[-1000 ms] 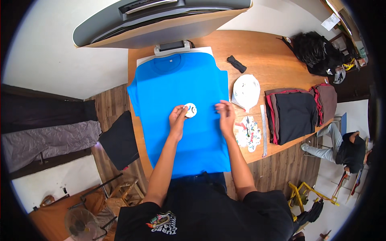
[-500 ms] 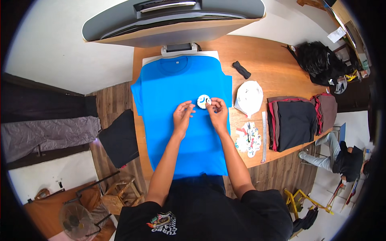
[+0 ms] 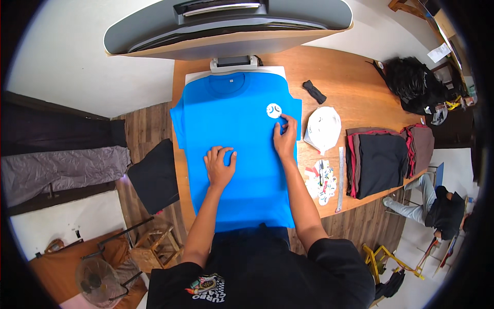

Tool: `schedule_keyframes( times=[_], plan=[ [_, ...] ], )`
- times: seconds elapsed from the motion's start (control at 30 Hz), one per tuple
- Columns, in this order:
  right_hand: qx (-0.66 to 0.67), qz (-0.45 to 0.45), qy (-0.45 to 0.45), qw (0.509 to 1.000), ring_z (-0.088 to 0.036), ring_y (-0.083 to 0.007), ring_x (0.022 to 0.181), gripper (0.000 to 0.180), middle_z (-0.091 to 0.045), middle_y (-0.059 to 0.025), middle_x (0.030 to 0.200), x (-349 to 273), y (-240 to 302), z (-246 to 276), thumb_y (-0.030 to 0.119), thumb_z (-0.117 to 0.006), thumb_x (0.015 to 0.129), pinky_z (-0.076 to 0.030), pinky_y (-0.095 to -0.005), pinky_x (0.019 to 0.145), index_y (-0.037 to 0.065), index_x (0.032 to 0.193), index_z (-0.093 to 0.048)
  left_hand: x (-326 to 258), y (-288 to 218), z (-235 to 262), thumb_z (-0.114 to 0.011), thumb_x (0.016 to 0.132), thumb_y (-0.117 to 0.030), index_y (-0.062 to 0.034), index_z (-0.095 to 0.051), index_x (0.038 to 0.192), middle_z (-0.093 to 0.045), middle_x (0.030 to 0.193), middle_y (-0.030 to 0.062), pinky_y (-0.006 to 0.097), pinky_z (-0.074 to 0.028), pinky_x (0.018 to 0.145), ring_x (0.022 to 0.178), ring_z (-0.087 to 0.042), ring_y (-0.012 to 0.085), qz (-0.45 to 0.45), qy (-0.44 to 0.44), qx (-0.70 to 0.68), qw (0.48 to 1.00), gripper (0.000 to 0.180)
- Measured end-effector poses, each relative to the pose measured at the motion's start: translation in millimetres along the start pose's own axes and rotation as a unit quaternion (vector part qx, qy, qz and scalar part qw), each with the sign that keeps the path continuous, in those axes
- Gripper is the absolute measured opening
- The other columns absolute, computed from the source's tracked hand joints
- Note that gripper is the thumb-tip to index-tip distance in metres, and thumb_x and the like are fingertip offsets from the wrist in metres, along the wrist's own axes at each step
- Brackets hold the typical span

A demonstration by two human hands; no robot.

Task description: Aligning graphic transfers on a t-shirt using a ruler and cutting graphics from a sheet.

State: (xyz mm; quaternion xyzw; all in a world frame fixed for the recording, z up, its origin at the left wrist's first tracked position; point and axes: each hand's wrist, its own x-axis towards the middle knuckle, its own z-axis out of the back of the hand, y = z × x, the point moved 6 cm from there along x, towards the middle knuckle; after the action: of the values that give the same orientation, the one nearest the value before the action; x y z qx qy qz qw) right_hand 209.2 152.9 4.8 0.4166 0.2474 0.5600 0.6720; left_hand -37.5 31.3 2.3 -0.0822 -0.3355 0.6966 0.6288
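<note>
A blue T-shirt lies spread out, collar away from me, beneath the raised lid of a heat press. On the shirt's upper right chest sits a round white patch with dark and blue curved marks. My right hand is at the patch's lower edge, index fingertip reaching it and thumb apart below; it grips nothing I can see. Resting on the middle of the shirt, my left hand has its fingers spread and bent, with nothing in it.
Right of the shirt are a white bag, a pile of printed cutouts, a ruler and a black cloth roll. Folded dark shirts are stacked farther right. A person sits beyond the table.
My right hand has moved the round patch up and right, and it now lies on the shirt's chest. My left hand has dropped lower onto the fabric.
</note>
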Motion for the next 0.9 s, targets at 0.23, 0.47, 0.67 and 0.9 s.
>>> schedule_keyframes(
  times=[0.23,0.47,0.67,0.9],
  plan=[
    [-0.123,0.163,-0.018,0.979,-0.047,-0.0393,0.124,0.034,-0.055,-0.0139,0.141,-9.9,27.7,0.9,0.006,-0.062,0.089,-0.036,-0.0497,0.106,0.006,0.124,-0.061,-0.3,-2.1,2.8,-0.077,0.089,-0.028,-0.0175,-0.073,0.101,-0.06,0.105,0.0065,0.041,-0.039,0.084,0.1,-0.057,0.0271,-0.006,-0.004,0.0,1.0,0.017],
    [-0.219,0.242,0.015,0.945,-0.046,-0.0401,0.129,0.027,-0.055,-0.0134,0.141,-16.3,48.1,-11.3,0.017,-0.062,0.093,-0.033,-0.052,0.109,0.008,0.118,-0.067,-1.1,-2.1,1.0,-0.078,0.089,-0.027,-0.0176,-0.072,0.1,-0.06,0.104,0.0063,0.041,-0.039,0.084,0.1,-0.057,0.0271,-0.003,-0.003,0.005,1.0,0.016],
    [-0.163,0.164,0.041,0.972,-0.047,-0.0379,0.131,0.03,-0.056,-0.0134,0.139,-20.0,40.0,-2.4,0.016,-0.063,0.092,-0.033,-0.0524,0.111,0.009,0.121,-0.068,-2.4,-0.2,0.4,-0.078,0.088,-0.027,-0.0178,-0.072,0.101,-0.06,0.104,0.0062,0.041,-0.039,0.084,0.099,-0.057,0.0269,-0.006,-0.008,0.009,1.0,0.017],
    [-0.202,0.214,0.045,0.955,-0.043,-0.0382,0.138,0.038,-0.055,-0.0117,0.142,-18.1,42.0,-10.2,0.018,-0.061,0.094,-0.03,-0.0536,0.115,0.01,0.131,-0.064,-1.5,-1.8,0.1,-0.078,0.087,-0.027,-0.0185,-0.072,0.1,-0.06,0.105,0.006,0.041,-0.039,0.083,0.098,-0.057,0.0268,0.002,-0.005,0.009,1.0,0.017]
  ],
)
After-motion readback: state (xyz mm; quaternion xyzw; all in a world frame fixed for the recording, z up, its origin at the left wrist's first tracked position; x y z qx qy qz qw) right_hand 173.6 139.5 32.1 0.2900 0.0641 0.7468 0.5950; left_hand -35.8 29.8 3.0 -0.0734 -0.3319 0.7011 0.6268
